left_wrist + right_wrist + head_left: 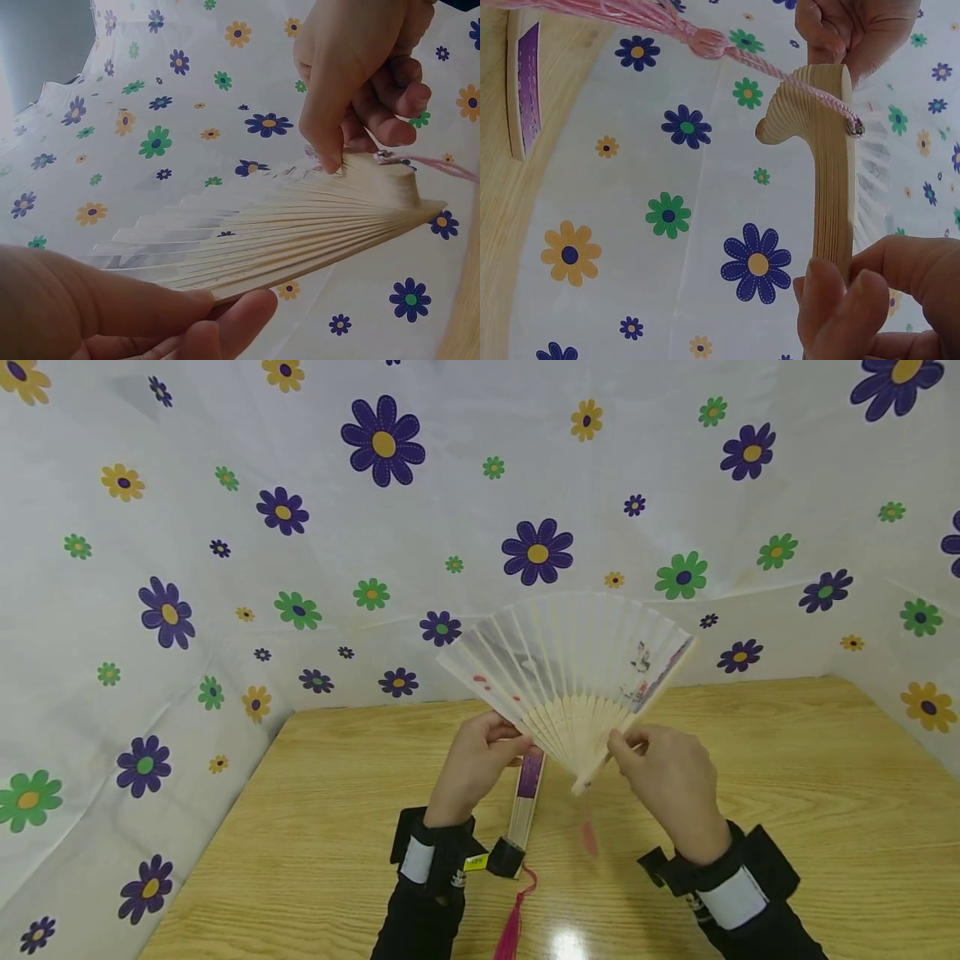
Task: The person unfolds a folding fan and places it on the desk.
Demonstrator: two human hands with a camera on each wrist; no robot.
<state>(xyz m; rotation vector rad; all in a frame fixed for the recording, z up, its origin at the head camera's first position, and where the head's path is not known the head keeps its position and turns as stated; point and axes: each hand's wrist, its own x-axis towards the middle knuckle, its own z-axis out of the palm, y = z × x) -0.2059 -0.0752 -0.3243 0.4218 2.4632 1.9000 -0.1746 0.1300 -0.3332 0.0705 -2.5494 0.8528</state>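
Note:
A folding fan (573, 668), spread wide, is held up above the table between both hands. Its pale ribs carry thin white cloth with small painted figures, and a pink tassel (589, 837) hangs from the pivot. My left hand (480, 760) pinches the left outer rib between thumb and fingers. On the other side, my right hand (671, 785) pinches the right outer rib near the pivot. In the right wrist view, the stacked rib ends (829, 172) lie close to the right fingers. A second, folded fan (528, 793) with a purple section lies on the table below.
The wooden table (337, 827) reaches back to a white cloth (450, 510) printed with flowers, which also hangs at both sides. A dark pink tassel (510, 927) trails from the folded fan toward the front. Black wrist straps with cameras are on both arms.

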